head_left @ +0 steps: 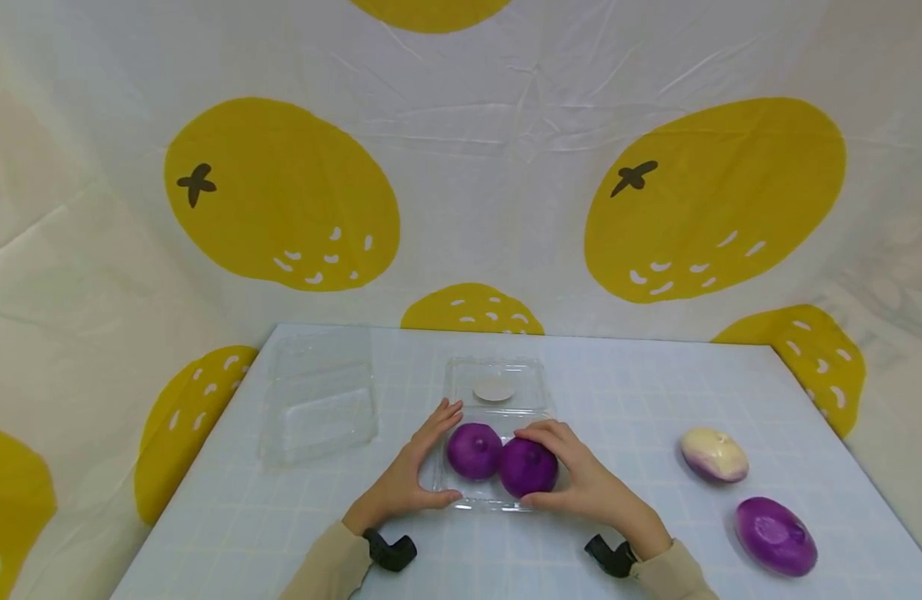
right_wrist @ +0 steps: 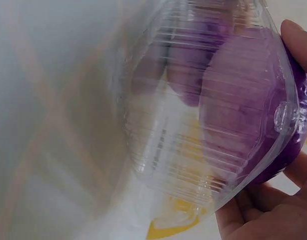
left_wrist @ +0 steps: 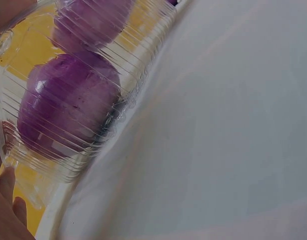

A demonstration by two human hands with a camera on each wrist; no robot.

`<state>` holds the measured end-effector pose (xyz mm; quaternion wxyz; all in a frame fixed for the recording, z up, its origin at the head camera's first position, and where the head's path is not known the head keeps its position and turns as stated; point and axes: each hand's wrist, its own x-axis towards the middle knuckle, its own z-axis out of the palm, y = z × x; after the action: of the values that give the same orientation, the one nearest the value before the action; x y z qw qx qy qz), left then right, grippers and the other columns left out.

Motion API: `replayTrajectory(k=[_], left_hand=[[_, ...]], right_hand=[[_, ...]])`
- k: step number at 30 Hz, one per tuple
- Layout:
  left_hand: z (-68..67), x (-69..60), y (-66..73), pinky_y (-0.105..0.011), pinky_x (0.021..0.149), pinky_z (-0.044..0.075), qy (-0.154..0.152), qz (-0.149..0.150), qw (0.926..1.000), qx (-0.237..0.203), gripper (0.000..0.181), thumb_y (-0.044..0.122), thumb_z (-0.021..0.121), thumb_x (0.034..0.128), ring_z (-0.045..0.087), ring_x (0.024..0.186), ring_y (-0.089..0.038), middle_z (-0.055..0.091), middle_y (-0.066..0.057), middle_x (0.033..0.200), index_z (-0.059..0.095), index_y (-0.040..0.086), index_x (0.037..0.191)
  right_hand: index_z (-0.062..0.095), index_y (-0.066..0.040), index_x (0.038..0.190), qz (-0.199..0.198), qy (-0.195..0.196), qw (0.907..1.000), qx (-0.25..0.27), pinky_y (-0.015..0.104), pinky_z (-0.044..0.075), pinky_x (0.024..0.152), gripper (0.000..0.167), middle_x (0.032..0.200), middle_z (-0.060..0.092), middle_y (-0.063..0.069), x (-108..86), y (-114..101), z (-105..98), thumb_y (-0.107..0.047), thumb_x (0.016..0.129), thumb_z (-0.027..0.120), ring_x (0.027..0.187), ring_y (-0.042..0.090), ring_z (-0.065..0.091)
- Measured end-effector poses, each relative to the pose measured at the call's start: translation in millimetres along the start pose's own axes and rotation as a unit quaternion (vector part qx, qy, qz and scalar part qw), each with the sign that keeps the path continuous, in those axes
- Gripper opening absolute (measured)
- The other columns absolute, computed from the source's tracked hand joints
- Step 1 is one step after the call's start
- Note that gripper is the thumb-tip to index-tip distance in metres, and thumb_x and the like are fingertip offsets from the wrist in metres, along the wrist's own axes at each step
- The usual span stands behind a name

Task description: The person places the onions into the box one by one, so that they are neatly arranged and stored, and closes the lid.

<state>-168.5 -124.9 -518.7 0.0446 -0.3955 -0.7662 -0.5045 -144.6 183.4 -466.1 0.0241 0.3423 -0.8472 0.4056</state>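
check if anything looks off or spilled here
Nothing looks spilled or damaged. The one oddity is the cream-coloured bulb on the right of the table: purple shows only along its lower side, while the other three bulbs, two at the central container and one near the pale one, look purple.

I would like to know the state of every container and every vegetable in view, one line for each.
Middle container: open.
Its lid: folded back.
Left container: no contents visible; lid position unclear.
Left purple vegetable: inside the middle container.
Right purple vegetable: gripped by the right hand, partly inside the middle container.
Cream-and-purple vegetable: lying loose on the table.
Far-right purple vegetable: lying loose on the table.
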Motion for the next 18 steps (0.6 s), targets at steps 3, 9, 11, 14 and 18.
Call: replayTrajectory(k=[3, 9, 11, 14, 18], left_hand=[[-0.1, -0.6, -0.3, -0.063, 0.116, 0.012, 0.001, -0.002, 1.0, 0.003, 0.097, 0.03, 0.085, 0.0754, 0.008, 0.15, -0.04, 0.025, -0.014, 0.162, 0.032, 0.008, 0.154], [0.0, -0.7, 0.1, -0.059, 0.118, 0.011, 0.002, 0.0, 1.0, -0.001, 0.097, 0.029, 0.085, 0.0752, 0.008, 0.15, -0.041, 0.025, -0.016, 0.161, 0.032, 0.006, 0.154], [0.0, -0.4, 0.4, -0.055, 0.119, 0.01, 0.003, 0.004, 1.0, -0.003, 0.097, 0.028, 0.085, 0.075, 0.008, 0.15, -0.041, 0.025, -0.017, 0.161, 0.033, 0.004, 0.153], [0.3, 0.0, 0.2, -0.05, 0.12, 0.01, 0.005, 0.008, 1.0, -0.002, 0.097, 0.028, 0.085, 0.075, 0.008, 0.15, -0.041, 0.025, -0.017, 0.161, 0.033, 0.002, 0.153], [0.9, 0.4, -1.4, -0.05, 0.12, 0.01, 0.005, 0.012, 0.9999, 0.001, 0.096, 0.028, 0.085, 0.0754, 0.009, 0.149, -0.042, 0.026, -0.017, 0.161, 0.033, 0.005, 0.153]], right_hand=[[0.052, -0.027, 0.14, 0.002, -0.004, 0.9999, -0.015, 0.043, 0.049, 0.098, 0.074, 0.135, 0.049, -0.005, 0.2, -0.5, 1.3, -0.039, 0.076, 0.086, 0.125, 0.015, 0.045], [0.05, -0.02, 0.141, 0.007, 0.001, 0.9986, -0.052, 0.04, 0.05, 0.097, 0.077, 0.135, 0.051, -0.003, -0.7, -5.3, 2.1, -0.047, 0.077, 0.083, 0.123, 0.013, 0.046], [0.051, -0.017, 0.138, 0.013, 0.006, 0.9977, -0.067, 0.038, 0.051, 0.096, 0.077, 0.132, 0.052, -0.004, -0.9, -6.9, 2.0, -0.051, 0.076, 0.082, 0.12, 0.011, 0.047], [0.053, -0.015, 0.132, 0.014, 0.009, 0.9957, -0.091, 0.036, 0.052, 0.094, 0.073, 0.126, 0.053, -0.008, -0.3, -8.4, 2.4, -0.054, 0.077, 0.08, 0.116, 0.009, 0.047], [0.057, -0.018, 0.126, 0.007, 0.017, 0.9929, -0.118, 0.036, 0.052, 0.09, 0.066, 0.121, 0.055, -0.012, 0.7, -9.1, 3.2, -0.056, 0.077, 0.08, 0.112, 0.008, 0.046]])
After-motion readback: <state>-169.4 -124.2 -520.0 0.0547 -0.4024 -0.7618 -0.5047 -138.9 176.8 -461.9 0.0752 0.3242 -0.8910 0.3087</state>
